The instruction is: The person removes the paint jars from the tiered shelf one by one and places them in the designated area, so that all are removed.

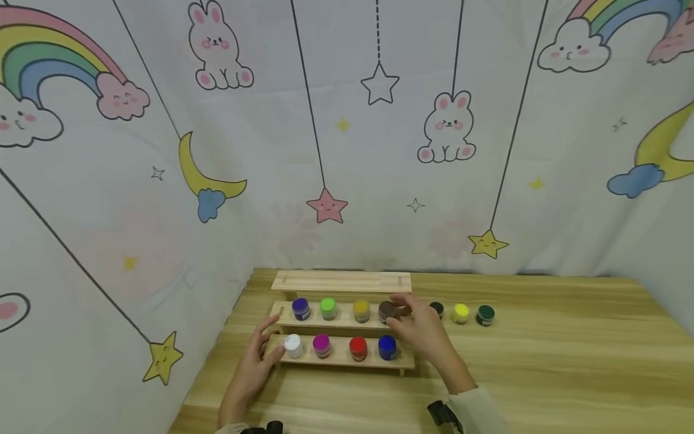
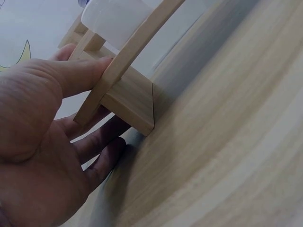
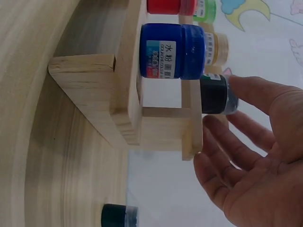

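Observation:
A stepped wooden rack (image 1: pixel 341 281) stands on the table with paint jars on its two lower steps. My right hand (image 1: pixel 423 325) is at the right end of the middle step, thumb and fingers around a brown paint jar (image 1: pixel 387 310). In the right wrist view the thumb meets the lid of that dark jar (image 3: pixel 214 97). My left hand (image 1: pixel 252 367) grips the rack's left end, its thumb on the front step's edge and other fingers behind, beside a white paint jar (image 1: pixel 294 345). Magenta (image 1: pixel 321 345), red (image 1: pixel 358 348) and blue (image 1: pixel 387 347) jars share the front step.
Purple (image 1: pixel 300 308), light green (image 1: pixel 328 308) and ochre (image 1: pixel 361 311) jars sit on the middle step. Right of the rack, a black jar (image 1: pixel 436 309), a yellow jar (image 1: pixel 460 313) and a dark green jar (image 1: pixel 485 314) stand on the table. A patterned curtain (image 1: pixel 379 150) hangs behind.

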Available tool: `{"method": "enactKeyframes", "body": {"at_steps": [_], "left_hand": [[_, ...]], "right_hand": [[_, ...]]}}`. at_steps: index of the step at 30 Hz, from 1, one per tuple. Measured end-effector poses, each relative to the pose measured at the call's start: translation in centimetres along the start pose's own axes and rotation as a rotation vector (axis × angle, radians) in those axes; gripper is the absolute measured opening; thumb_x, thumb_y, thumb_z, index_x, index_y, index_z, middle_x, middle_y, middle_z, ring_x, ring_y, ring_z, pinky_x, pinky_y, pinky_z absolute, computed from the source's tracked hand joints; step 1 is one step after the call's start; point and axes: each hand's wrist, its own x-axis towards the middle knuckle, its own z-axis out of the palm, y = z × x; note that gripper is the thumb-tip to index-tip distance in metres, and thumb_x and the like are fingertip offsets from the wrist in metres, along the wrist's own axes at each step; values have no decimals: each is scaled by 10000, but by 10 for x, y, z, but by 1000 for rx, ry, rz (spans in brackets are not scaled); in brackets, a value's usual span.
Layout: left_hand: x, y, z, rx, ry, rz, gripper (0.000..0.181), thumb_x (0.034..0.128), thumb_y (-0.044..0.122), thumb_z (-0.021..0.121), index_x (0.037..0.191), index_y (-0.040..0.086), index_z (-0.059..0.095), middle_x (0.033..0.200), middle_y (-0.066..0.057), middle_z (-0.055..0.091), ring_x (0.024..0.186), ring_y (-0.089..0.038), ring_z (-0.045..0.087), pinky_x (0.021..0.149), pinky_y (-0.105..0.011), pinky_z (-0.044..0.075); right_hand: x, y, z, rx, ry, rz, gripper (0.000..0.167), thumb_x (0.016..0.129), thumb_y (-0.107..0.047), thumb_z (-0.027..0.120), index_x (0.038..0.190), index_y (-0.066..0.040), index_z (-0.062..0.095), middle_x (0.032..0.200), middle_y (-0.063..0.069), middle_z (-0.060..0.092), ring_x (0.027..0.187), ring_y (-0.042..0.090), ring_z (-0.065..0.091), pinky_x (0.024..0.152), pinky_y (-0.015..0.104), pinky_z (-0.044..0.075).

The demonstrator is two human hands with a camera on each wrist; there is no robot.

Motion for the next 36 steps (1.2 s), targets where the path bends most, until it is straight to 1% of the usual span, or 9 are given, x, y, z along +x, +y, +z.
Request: {"method": "enactKeyframes", "body": {"at_steps": [4, 7, 12, 16, 21, 26, 32, 33, 36], "left_hand": [[0, 1, -1, -3, -4, -7, 627, 966, 53, 644, 1514, 138, 351, 1568, -218, 316, 1383, -488, 338, 1130, -690, 183], [0, 2, 0, 11, 1, -5, 621, 968, 63, 645, 1513, 132, 356, 1564, -223, 322, 1378, -493, 344, 1122, -695, 198], [0, 1, 1, 29, 12, -5, 614, 965, 76, 653, 1507, 122, 367, 1548, -228, 346, 1364, -495, 365, 1108, -696, 240], [-1, 1, 1, 18, 5, -18, 622, 967, 69, 649, 1513, 126, 358, 1558, -224, 332, 1373, -493, 353, 1118, -692, 221], [1, 0, 0, 10, -4, -24, 625, 976, 88, 643, 1522, 138, 343, 1574, -215, 308, 1381, -489, 338, 1125, -691, 201], [-1, 0, 0, 11, -5, -32, 627, 976, 84, 642, 1523, 137, 341, 1578, -210, 303, 1383, -494, 335, 1124, -694, 199], [0, 0, 0, 6, -7, -34, 627, 976, 66, 637, 1524, 138, 340, 1580, -205, 301, 1388, -486, 334, 1129, -685, 198], [1, 0, 0, 5, -6, -32, 628, 975, 61, 636, 1524, 136, 341, 1580, -208, 300, 1387, -486, 333, 1130, -684, 196], [2, 1, 0, -1, -6, -29, 631, 972, 46, 635, 1523, 138, 341, 1580, -211, 295, 1390, -490, 325, 1134, -682, 186]], "right_hand": [[0, 3, 5, -59, 22, -23, 437, 874, -125, 780, 1287, -71, 645, 1145, 70, 695, 1027, 253, 668, 895, 487, 536], [0, 6, 9, -83, 36, -37, 441, 873, -131, 785, 1287, -69, 648, 1131, 67, 694, 1004, 239, 670, 891, 484, 532], [-1, 6, 10, -84, 49, -38, 423, 860, -131, 801, 1257, -75, 664, 1092, 49, 699, 981, 220, 667, 882, 480, 531], [-1, 6, 6, -81, 29, -23, 410, 856, -140, 807, 1238, -87, 668, 1058, 15, 694, 954, 184, 660, 866, 458, 536], [-1, 3, -3, -55, -1, 4, 392, 861, -137, 802, 1228, -106, 665, 1066, -3, 692, 938, 183, 668, 848, 445, 543], [-2, 5, -16, -39, -35, 41, 389, 870, -147, 794, 1235, -113, 665, 1097, 0, 697, 944, 188, 653, 813, 427, 541], [-1, 12, -33, -6, -73, 44, 358, 880, -156, 785, 1217, -129, 668, 1103, 12, 689, 1009, 246, 637, 794, 400, 554], [-1, 13, -36, -7, -80, 38, 358, 885, -162, 780, 1221, -118, 665, 1104, 19, 687, 1013, 260, 637, 792, 404, 555], [0, 17, -44, -2, -97, 50, 356, 890, -173, 776, 1223, -123, 661, 1094, 22, 682, 1019, 279, 635, 814, 412, 551]]}}
